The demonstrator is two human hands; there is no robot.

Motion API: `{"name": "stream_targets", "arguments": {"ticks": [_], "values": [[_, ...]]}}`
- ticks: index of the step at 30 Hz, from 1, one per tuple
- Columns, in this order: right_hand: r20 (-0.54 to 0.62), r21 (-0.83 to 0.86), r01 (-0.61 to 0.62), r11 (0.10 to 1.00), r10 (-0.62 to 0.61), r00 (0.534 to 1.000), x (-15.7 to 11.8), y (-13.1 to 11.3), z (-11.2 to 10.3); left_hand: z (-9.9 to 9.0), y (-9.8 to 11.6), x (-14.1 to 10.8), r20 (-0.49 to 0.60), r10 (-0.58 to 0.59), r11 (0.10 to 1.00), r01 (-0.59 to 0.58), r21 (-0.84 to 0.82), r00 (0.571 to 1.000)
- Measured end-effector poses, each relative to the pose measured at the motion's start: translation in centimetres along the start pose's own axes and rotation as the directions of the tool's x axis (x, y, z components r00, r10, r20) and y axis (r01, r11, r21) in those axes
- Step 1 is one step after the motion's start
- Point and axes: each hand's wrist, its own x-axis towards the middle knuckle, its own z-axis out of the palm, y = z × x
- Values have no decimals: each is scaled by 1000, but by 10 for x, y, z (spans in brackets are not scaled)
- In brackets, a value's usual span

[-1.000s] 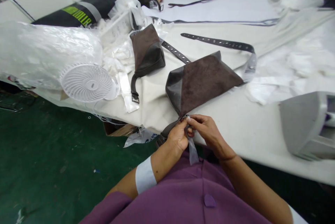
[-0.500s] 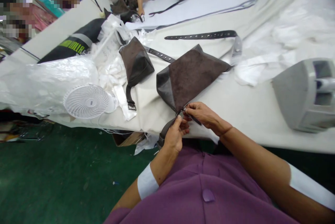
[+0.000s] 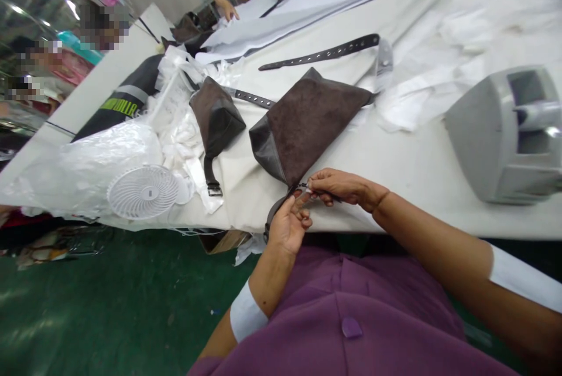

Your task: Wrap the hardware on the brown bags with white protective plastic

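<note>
The brown bag (image 3: 314,124) lay on the table (image 3: 408,188), long axis running near left to far right, black end (image 3: 262,150) pointing left; at its near corner the right hand (image 3: 338,185), fingers leftward, pinched a small piece (image 3: 304,187); the left hand (image 3: 288,225) curled beside the strap (image 3: 274,212), its grip impossible to tell

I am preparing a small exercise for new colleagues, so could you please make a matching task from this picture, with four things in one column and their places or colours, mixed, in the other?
Column 1
1. Fan
2. Smaller bag
3. Grey device
4. Person's right hand

Column 2
A. At the near corner of the larger bag
B. Far right in the picture
C. Round and white
D. Between the fan and the larger bag

Right pairs: 1-C, 2-D, 3-B, 4-A
</note>
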Motion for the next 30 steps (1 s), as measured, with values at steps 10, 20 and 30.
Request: {"name": "stream_targets", "arguments": {"ticks": [10, 20, 30], "values": [[0, -10, 0, 1000, 0, 1000, -2, 9, -8, -3, -10, 8, 25, -59, 995, 57, 84, 998], [-194, -343, -61, 937, -7, 981, -8, 15, -6, -9, -13, 14, -42, 43, 996, -39, 76, 998], [-381, -781, 33, 624, -518, 766, -9, 24, 18, 1, -14, 15, -56, 158, 987, -158, 10, 986]]}}
